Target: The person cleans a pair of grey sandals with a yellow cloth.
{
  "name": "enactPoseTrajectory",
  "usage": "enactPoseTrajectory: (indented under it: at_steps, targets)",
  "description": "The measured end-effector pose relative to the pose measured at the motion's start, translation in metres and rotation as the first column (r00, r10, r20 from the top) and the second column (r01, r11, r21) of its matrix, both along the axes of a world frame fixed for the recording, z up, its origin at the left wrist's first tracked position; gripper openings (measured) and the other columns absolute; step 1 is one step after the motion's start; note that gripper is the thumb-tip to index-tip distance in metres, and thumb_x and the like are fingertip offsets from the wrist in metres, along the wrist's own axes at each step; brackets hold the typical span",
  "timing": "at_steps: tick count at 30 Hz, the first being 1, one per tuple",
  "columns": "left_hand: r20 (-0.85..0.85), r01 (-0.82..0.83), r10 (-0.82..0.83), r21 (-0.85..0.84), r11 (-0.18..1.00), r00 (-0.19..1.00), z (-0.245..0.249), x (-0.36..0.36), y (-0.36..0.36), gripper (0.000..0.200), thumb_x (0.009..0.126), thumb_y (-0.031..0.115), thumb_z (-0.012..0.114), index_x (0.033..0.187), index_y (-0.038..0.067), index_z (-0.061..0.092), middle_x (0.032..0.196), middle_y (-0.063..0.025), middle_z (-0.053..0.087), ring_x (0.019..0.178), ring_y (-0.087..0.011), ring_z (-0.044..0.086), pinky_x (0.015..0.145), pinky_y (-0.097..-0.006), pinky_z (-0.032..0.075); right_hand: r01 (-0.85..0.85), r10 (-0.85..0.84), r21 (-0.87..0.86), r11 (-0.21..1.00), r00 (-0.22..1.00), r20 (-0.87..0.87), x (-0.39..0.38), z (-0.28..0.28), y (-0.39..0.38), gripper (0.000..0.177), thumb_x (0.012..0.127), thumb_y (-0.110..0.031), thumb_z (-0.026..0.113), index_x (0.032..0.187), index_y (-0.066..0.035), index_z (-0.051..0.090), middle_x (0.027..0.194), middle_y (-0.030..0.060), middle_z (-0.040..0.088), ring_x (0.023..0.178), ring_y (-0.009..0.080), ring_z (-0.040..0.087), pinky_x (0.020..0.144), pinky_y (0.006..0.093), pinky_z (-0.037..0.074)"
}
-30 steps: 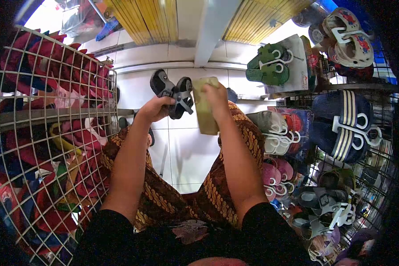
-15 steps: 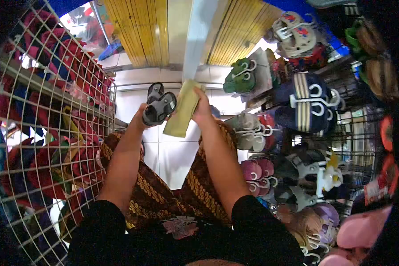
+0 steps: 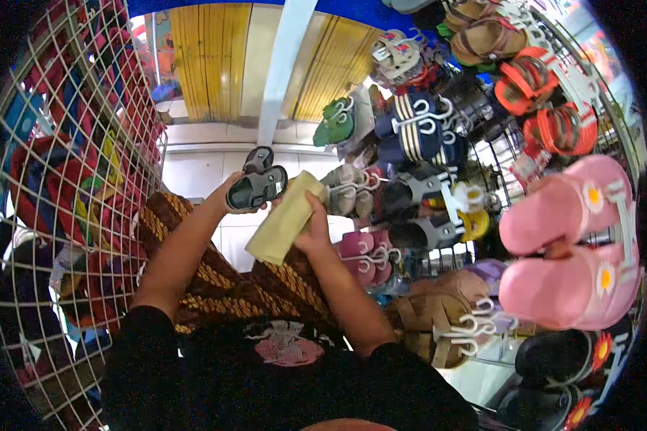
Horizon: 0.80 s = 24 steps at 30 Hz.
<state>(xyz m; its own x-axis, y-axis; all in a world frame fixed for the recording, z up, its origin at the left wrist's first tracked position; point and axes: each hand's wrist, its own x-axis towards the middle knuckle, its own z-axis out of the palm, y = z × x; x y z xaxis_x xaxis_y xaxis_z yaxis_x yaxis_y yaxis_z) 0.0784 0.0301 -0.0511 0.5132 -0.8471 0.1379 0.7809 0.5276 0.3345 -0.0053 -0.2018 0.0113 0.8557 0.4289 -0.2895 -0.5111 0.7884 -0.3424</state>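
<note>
A pair of small grey and black sandals (image 3: 260, 188) lies one partly over the other in my left hand (image 3: 231, 198), whose fingers wrap round them from below. Just to their right, my right hand (image 3: 315, 228) grips a folded yellowish cloth (image 3: 286, 219), thumb on top and the other fingers mostly hidden behind it. The cloth slants, its lower end pointing down and left. A narrow gap separates the sandals from the upper part of the cloth.
On the left stands a white wire grid (image 3: 72, 215) with colourful goods behind it. Racks of hanging footwear fill the right, including pink sandals (image 3: 546, 287), green shoes (image 3: 336, 122) and brown sandals (image 3: 428, 316). White floor tiles (image 3: 194, 167) show ahead, near a pale post (image 3: 277, 79).
The view has turned toward the right-hand racks, so more pink and orange sandals show. My right hand and the cloth are lower, and the cloth is more tilted. Both hands keep their hold.
</note>
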Motion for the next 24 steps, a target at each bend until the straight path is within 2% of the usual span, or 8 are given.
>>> enactPoseTrajectory:
  at_steps: [6, 9, 11, 14, 16, 19, 23, 24]
  targets:
    - [-0.035, 0.079, -0.078, 0.05, 0.996, 0.996, 0.004, -0.025, -0.045, 0.083, 0.083, 0.052, 0.072, 0.147, 0.009, 0.041, 0.136, -0.0305, 0.053, 0.113, -0.0421, 0.062, 0.09, -0.0496, 0.058, 0.074, -0.092, -0.127, 0.989, 0.985, -0.145, -0.099, 0.046, -0.025, 0.046, 0.096, -0.044, 0.057, 0.125, -0.008, 0.057, 0.115, 0.014, 0.066, 0.105, 0.0318, 0.064, 0.095, 0.0487, 0.052]
    - [-0.1, 0.006, 0.01, 0.165, 0.986, 0.995, 0.033, -0.054, -0.064, 0.084, 0.083, 0.054, 0.07, 0.15, 0.014, 0.038, 0.137, -0.029, 0.052, 0.101, -0.0414, 0.068, 0.077, -0.0445, 0.063, 0.127, -0.157, -0.157, 0.979, 0.967, -0.199, -0.124, 0.053, -0.031, 0.043, 0.096, -0.044, 0.061, 0.123, -0.01, 0.057, 0.109, 0.0106, 0.067, 0.103, 0.0278, 0.064, 0.095, 0.0469, 0.051]
    - [0.001, 0.109, -0.11, 0.156, 0.982, 0.994, 0.0, -0.04, -0.067, 0.081, 0.087, 0.056, 0.064, 0.151, 0.014, 0.036, 0.136, -0.0304, 0.052, 0.094, -0.0414, 0.07, 0.073, -0.0433, 0.063, 0.114, -0.14, -0.171, 0.979, 0.98, -0.145, -0.14, 0.06, -0.038, 0.047, 0.099, -0.045, 0.057, 0.129, -0.009, 0.053, 0.116, 0.0126, 0.065, 0.108, 0.0281, 0.062, 0.1, 0.0461, 0.048]
    - [0.027, 0.245, -0.249, 0.103, 0.964, 0.968, 0.042, -0.064, -0.085, 0.075, 0.091, 0.048, 0.061, 0.151, 0.01, 0.036, 0.138, -0.0269, 0.052, 0.114, -0.0419, 0.062, 0.085, -0.0464, 0.06, 0.185, -0.213, -0.161, 0.969, 0.96, -0.179, -0.168, 0.068, -0.064, 0.048, 0.101, -0.043, 0.052, 0.135, -0.009, 0.05, 0.124, 0.0135, 0.063, 0.115, 0.0276, 0.059, 0.102, 0.0457, 0.046]
    - [0.116, 0.322, -0.333, 0.101, 0.941, 0.936, 0.035, -0.061, -0.094, 0.072, 0.091, 0.047, 0.062, 0.148, 0.008, 0.04, 0.138, -0.0264, 0.052, 0.122, -0.0435, 0.056, 0.09, -0.0492, 0.057, 0.305, -0.352, -0.335, 0.892, 0.932, -0.088, -0.18, 0.079, -0.073, 0.05, 0.103, -0.043, 0.049, 0.138, -0.008, 0.047, 0.128, 0.0128, 0.061, 0.12, 0.0266, 0.058, 0.104, 0.0449, 0.045]
    - [-0.143, 0.231, -0.196, 0.297, 0.926, 0.97, 0.02, -0.074, -0.101, 0.07, 0.088, 0.047, 0.066, 0.143, 0.007, 0.046, 0.137, -0.0256, 0.054, 0.121, -0.0441, 0.057, 0.095, -0.0534, 0.053, 0.408, -0.438, -0.465, 0.786, 0.898, 0.047, -0.183, 0.095, -0.083, 0.046, 0.103, -0.039, 0.051, 0.138, -0.009, 0.046, 0.126, 0.0108, 0.061, 0.115, 0.0249, 0.06, 0.102, 0.0427, 0.048]
    - [-0.109, 0.373, -0.361, 0.131, 0.918, 0.926, 0.021, -0.08, -0.117, 0.065, 0.087, 0.042, 0.069, 0.138, 0.006, 0.051, 0.133, -0.0228, 0.058, 0.12, -0.0386, 0.059, 0.103, -0.0555, 0.047, 0.599, -0.539, -0.669, 0.44, 0.772, 0.337, -0.182, 0.127, -0.069, 0.035, 0.099, -0.023, 0.063, 0.127, -0.004, 0.052, 0.118, 0.0103, 0.064, 0.102, 0.0253, 0.066, 0.093, 0.0391, 0.053]
    - [-0.15, 0.388, -0.377, 0.056, 0.92, 0.914, 0.03, -0.089, -0.122, 0.065, 0.088, 0.042, 0.069, 0.138, 0.005, 0.051, 0.133, -0.0227, 0.059, 0.12, -0.038, 0.059, 0.103, -0.055, 0.046, 0.645, -0.358, -0.697, 0.314, 0.76, 0.542, -0.187, 0.137, -0.069, 0.032, 0.098, -0.02, 0.063, 0.124, -0.005, 0.055, 0.116, 0.0106, 0.065, 0.102, 0.025, 0.066, 0.092, 0.0392, 0.052]
